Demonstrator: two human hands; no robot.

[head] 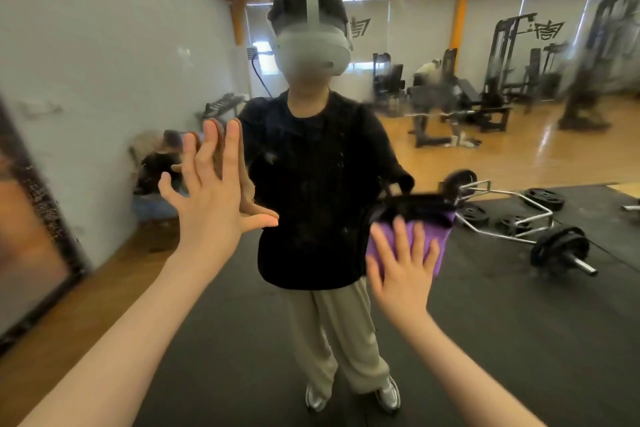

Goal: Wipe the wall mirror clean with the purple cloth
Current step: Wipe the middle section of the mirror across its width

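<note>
Mirror [450,156] fills nearly the whole view, flat and upright straight ahead of both hands; its dark frame edge shows only at far left, the other edges are cut off. Smears and specks sit on the glass across the reflected torso and upper right, so wiping looks partway at best.

Left hand [211,198] is up at centre-left, fingers spread wide, palm toward the glass; fingertips meet their reflection, so it seems to brace on the mirror, holding nothing.

Right hand [401,270] is lower and right of centre, fingers spread flat, pressing the cloth [440,236] against the glass. Cloth is under the palm and pokes out above and right of the fingers; no clear long axis, roughly square. Right hand is the working one; dirty glass lies up and left of it and also further right, so the next stroke likely sweeps sideways or upward.

Hard to tell: cloth's lower part is hidden by the hand, its top blurs into a dark reflection. Reflected gym gear is blurred.
</note>
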